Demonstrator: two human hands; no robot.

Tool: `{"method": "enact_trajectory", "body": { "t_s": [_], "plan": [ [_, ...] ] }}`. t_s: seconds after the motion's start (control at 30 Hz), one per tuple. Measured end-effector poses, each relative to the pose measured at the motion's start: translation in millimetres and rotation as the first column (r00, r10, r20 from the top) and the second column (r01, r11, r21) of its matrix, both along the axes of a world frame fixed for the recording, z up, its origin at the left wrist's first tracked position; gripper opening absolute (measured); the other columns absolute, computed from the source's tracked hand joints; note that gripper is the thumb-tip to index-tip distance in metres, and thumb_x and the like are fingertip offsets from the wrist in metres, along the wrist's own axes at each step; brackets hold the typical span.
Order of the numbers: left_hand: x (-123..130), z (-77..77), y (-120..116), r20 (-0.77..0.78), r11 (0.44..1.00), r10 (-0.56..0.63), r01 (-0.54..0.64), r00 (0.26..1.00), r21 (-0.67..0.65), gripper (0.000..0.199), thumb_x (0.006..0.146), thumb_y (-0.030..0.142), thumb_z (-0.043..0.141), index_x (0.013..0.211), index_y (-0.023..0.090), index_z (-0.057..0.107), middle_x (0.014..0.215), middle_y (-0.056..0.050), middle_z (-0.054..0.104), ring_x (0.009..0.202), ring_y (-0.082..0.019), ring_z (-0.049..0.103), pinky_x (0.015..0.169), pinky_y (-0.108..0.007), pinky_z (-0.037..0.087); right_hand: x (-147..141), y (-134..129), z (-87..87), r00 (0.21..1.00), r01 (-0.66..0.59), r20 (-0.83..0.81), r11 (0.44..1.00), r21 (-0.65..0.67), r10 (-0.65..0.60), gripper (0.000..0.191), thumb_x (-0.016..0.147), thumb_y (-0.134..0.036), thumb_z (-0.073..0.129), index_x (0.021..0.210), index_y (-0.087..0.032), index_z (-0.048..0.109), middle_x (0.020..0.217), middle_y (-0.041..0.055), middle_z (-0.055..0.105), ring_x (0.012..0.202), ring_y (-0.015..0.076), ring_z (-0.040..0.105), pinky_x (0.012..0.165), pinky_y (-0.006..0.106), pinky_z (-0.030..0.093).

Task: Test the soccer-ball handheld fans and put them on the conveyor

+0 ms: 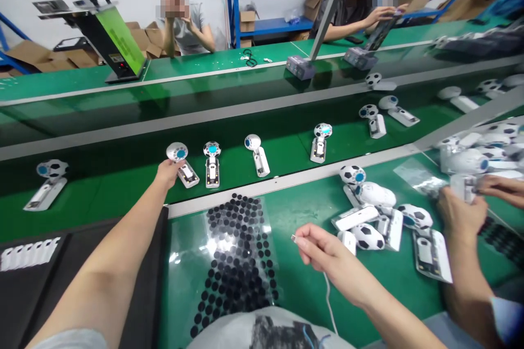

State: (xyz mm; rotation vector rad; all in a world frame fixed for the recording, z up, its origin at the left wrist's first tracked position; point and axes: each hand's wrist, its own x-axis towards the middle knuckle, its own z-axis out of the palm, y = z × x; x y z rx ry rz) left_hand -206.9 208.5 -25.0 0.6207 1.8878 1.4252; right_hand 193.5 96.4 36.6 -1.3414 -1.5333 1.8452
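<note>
My left hand (167, 173) reaches over the dark green belt, its fingers closed on the neck of a white device (186, 170) with a round head, blue centre and open-backed body. Several similar devices lie along the belt, such as a football-patterned one (212, 166) just right of it and another white one (257, 154). Above the near worktop, my right hand (323, 251) pinches the small metal plug of a white cable (327, 300), which trails down toward my lap. Clear sheets with black round stickers (239, 256) lie between my arms.
A pile of football-headed devices (368, 236) lies right of my right hand. Beyond it, a co-worker's hands (466, 202) hold a white part. A black tray (24, 300) with white pieces sits at left. Two people work across the belt. A metal post (329, 8) rises there.
</note>
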Motion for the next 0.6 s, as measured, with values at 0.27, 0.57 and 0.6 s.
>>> {"method": "enact_trajectory", "body": {
  "t_s": [0.27,0.57,0.6],
  "plan": [
    [116.8,56.9,-96.6,0.546,0.932,-0.361,0.280,0.756,0.229,0.040,0.065,0.051,0.063,0.084,0.016,0.058,0.069,-0.003,0.061,0.056,-0.013,0.057,0.052,-0.025,0.048,-26.6,-22.8,9.3,0.994,-0.097,-0.025,0.965,0.245,0.106,0.014,0.088,-0.030,0.042,0.081,-0.020,0.048,0.060,-0.0038,0.053,0.054,0.0106,0.044,0.056,0.024,0.035],
    [197.9,74.8,-158.9,0.255,0.898,-0.439,0.411,0.862,0.157,0.040,0.055,0.047,0.072,0.066,0.015,0.050,0.054,0.004,0.050,0.047,-0.008,0.044,0.047,-0.022,0.036,-45.3,-46.7,28.3,0.983,-0.145,-0.048,0.913,0.382,0.176,0.009,0.086,-0.025,0.045,0.079,-0.019,0.049,0.059,-0.0040,0.056,0.055,0.0098,0.050,0.056,0.022,0.038],
    [200.0,76.6,-161.5,0.222,0.890,-0.453,0.427,0.863,0.158,0.040,0.055,0.046,0.072,0.066,0.016,0.049,0.055,0.004,0.049,0.048,-0.009,0.044,0.049,-0.022,0.037,-44.6,-48.7,28.8,0.982,-0.145,-0.054,0.911,0.386,0.179,0.009,0.086,-0.024,0.045,0.079,-0.019,0.049,0.059,-0.0041,0.055,0.055,0.0097,0.050,0.055,0.022,0.038]
  ]
}}
